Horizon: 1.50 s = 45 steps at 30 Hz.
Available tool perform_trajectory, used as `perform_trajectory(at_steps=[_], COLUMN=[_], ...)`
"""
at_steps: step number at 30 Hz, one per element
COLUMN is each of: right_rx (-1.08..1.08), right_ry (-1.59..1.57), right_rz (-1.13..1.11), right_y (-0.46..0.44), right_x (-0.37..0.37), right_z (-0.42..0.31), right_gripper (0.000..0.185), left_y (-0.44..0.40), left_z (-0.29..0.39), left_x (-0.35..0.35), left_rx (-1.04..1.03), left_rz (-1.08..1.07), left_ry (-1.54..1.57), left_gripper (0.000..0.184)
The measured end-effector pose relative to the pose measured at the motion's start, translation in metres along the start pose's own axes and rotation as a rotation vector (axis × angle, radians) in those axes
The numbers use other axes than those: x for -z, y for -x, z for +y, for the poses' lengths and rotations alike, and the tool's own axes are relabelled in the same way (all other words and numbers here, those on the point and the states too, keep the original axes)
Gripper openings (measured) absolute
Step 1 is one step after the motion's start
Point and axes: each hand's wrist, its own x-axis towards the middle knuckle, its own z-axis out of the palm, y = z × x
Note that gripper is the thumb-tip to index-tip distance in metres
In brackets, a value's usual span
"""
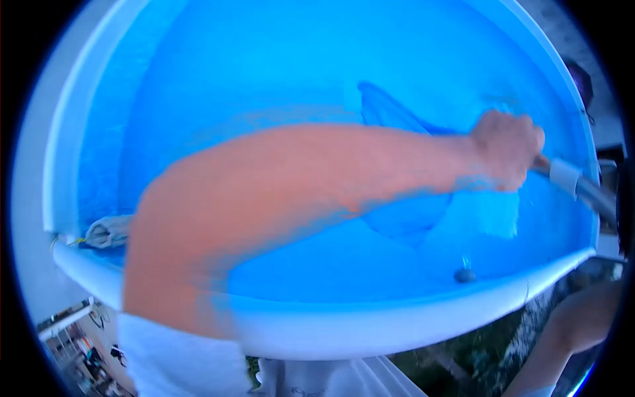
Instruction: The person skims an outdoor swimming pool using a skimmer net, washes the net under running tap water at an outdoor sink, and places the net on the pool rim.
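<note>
Left hand [508,151]: we're gripping pole [596,197], fingers curling around it. Right hand not showing; we can't tell its fingers. Blue mesh net [383,109] sitting inside white-rimmed pool [370,331], seemingly in water; we're judging work midway, net not yet lifted clear. Net pointing left, pole's long axis slanting down-right.

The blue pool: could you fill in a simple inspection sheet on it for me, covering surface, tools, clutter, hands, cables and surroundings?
Surface: blue pool with a pale rim.
Job's things: blue net, partly hidden behind the left forearm; grey pole with a pale collar.
Clutter: ribbed, pale piece at the left edge; small dark object near the front wall.
Hands: left hand closed around the pole; right hand out of view.
Cables: nothing seen clearly.
Surroundings: blurred small items at lower left.
</note>
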Motion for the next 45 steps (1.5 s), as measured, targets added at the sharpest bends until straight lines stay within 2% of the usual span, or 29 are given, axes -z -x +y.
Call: perform_trajectory(at_steps=[3,8,9,11,13,14,15,16,17,19,21,22,26,29,31,32,33,35,36,38,40,42,44,45], right_rx=[0.106,0.259,0.289,0.387,0.755,0.406,0.428,0.441,0.449,0.284,0.065,-0.029,-0.467,-0.733,-0.650,-0.318,-0.051,-0.013,-0.026,-0.445,-0.708,-0.788,-1.284,-1.292], right_ry=[-0.093,-0.159,-0.110,-0.135,-0.459,-0.030,0.061,0.118,0.171,0.139,0.397,0.494,1.148,1.622,1.790,1.812,1.730,2.430,2.440,2.466,2.369,2.299,1.689,1.691], right_rz=[-0.066,-0.113,-0.035,-0.017,-0.179,-0.159,-0.197,-0.160,-0.125,-0.298,0.091,0.155,0.234,0.158,0.121,0.080,0.196,-0.083,-0.077,-0.277,-0.364,-0.343,-0.041,-0.031], right_y=[-0.017,-0.031,-0.012,0.002,0.017,0.037,0.041,0.051,0.068,0.079,0.090,0.088,0.092,0.084,0.082,0.078,0.062,0.029,0.032,0.058,0.077,0.083,0.076,0.073], right_x=[-0.012,-0.023,-0.024,-0.032,-0.029,-0.026,-0.024,-0.019,-0.020,0.000,-0.031,-0.040,-0.058,-0.083,-0.094,-0.089,-0.095,-0.096,-0.087,-0.043,-0.017,-0.011,-0.012,-0.014], right_z=[0.003,-0.001,-0.040,-0.032,-0.033,-0.050,-0.040,-0.052,-0.056,-0.076,-0.066,-0.061,-0.064,-0.058,-0.059,-0.058,-0.043,-0.043,-0.045,-0.059,-0.056,-0.043,-0.023,-0.016], right_gripper=[0.003,0.004,0.005,0.008,0.009,0.038,0.042,0.041,0.040,0.038,0.029,0.028,0.024,0.021,0.020,0.019,0.019,0.031,0.031,0.047,0.058,0.061,0.063,0.063], left_y=[0.011,0.030,0.023,0.031,0.037,0.042,0.044,0.037,0.041,0.040,0.046,0.046,0.058,0.062,0.063,0.065,0.071,0.081,0.087,0.097,0.108,0.117,0.124,0.126], left_z=[0.001,-0.018,-0.005,-0.021,-0.034,-0.039,-0.042,-0.037,-0.044,-0.049,-0.050,-0.049,-0.064,-0.075,-0.082,-0.085,-0.085,-0.084,-0.083,-0.085,-0.094,-0.101,-0.100,-0.097], left_x=[-0.002,0.012,0.010,0.009,0.008,0.014,0.020,0.024,0.032,0.046,0.057,0.060,0.072,0.080,0.084,0.084,0.084,0.085,0.085,0.087,0.084,0.089,0.101,0.110], left_rx=[-0.011,0.008,-0.022,-0.065,-0.169,-0.165,-0.092,-0.016,-0.003,-0.048,-0.003,0.032,0.081,0.182,0.161,0.153,0.150,0.133,0.136,0.129,0.145,0.205,0.249,0.241], left_rz=[0.115,0.136,0.110,0.129,0.059,0.062,-0.072,-0.207,-0.201,-0.442,-0.471,-0.508,-0.345,-0.239,-0.092,-0.096,-0.108,-0.133,-0.192,-0.259,-0.226,-0.255,-0.299,-0.306], left_ry=[-0.108,-0.220,-0.227,-0.209,0.075,0.062,0.114,0.162,0.145,0.146,0.051,-0.025,-0.055,-0.124,-0.180,-0.177,-0.207,-0.228,-0.275,-0.318,-0.402,-0.401,-0.422,-0.418], left_gripper=[0.023,0.022,0.022,0.020,0.020,0.020,0.018,0.016,0.016,0.013,0.019,0.027,0.033,0.030,0.025,0.025,0.024,0.022,0.021,0.021,0.021,0.022,0.024,0.024])
